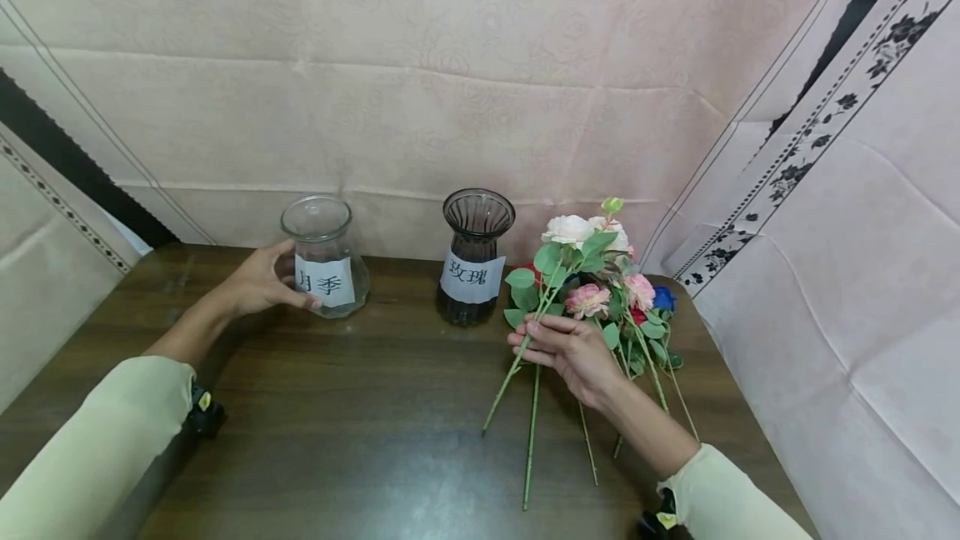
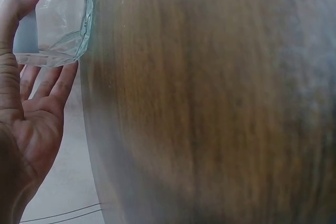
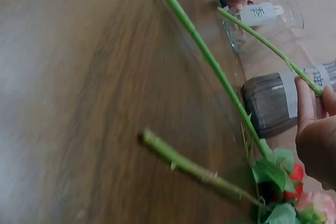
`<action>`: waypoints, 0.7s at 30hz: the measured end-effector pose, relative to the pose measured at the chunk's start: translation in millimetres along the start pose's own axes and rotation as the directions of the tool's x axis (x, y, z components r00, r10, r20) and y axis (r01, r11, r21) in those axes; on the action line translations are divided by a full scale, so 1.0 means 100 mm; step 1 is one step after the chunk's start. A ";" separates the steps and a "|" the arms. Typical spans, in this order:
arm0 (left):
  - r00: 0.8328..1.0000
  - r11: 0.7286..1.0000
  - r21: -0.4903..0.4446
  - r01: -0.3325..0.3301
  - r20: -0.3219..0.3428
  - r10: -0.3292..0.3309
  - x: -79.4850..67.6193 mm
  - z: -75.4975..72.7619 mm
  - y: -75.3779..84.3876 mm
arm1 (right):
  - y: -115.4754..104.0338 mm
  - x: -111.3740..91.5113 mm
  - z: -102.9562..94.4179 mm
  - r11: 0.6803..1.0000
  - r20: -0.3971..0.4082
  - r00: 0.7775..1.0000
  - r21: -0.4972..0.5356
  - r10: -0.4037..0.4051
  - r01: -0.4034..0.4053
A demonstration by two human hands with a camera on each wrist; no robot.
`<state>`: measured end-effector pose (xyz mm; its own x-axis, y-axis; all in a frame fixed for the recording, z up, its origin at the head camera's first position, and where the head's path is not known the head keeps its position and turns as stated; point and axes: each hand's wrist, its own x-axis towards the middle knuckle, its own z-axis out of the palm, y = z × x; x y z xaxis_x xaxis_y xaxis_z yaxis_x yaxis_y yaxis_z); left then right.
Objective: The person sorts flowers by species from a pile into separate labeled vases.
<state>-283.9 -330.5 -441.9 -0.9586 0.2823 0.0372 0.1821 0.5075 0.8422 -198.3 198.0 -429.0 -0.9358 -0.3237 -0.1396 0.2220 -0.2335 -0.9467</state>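
On the left of the table, my left hand (image 1: 258,283) grips a clear glass vase (image 1: 358,286), thumb across its white paper label and fingers behind it. The left wrist view shows the base of this glass vase (image 2: 63,30) between thumb and fingers. My right hand (image 1: 581,355) pinches the green stem (image 1: 504,390) of a white artificial flower (image 1: 567,230), its bloom pointing up and away. That stem (image 3: 262,40) slants past both vases in the right wrist view. A dark ribbed glass vase (image 1: 468,307), also labelled, stands between the hands.
Pink flowers (image 1: 587,301), a blue flower (image 1: 663,298) and red ones lie heaped on the right of the wooden table (image 1: 360,440), several stems pointing toward me. A pale cloth (image 1: 450,123) hangs behind the table, with more cloth at both sides.
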 end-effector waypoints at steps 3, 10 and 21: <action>1.000 1.000 0.001 -0.001 0.003 0.001 0.00 0.00 0.00 | -0.02 0.03 0.08 0.999 -0.023 0.999 0.034 -0.036 0.037; 1.000 1.000 0.004 0.016 0.006 -0.016 -0.01 -0.01 0.01 | -0.08 0.14 0.24 0.984 -0.103 0.988 0.125 -0.112 0.124; 1.000 1.000 -0.007 -0.005 -0.002 0.005 -0.03 0.00 0.03 | -0.22 0.27 0.42 0.927 -0.233 0.947 0.254 -0.219 0.277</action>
<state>-280.6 -329.7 -440.1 -0.9580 0.2836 0.0426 0.1857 0.5005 0.8456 -217.1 155.5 -400.2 -0.9991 -0.0419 0.0074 0.0164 -0.5392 -0.8420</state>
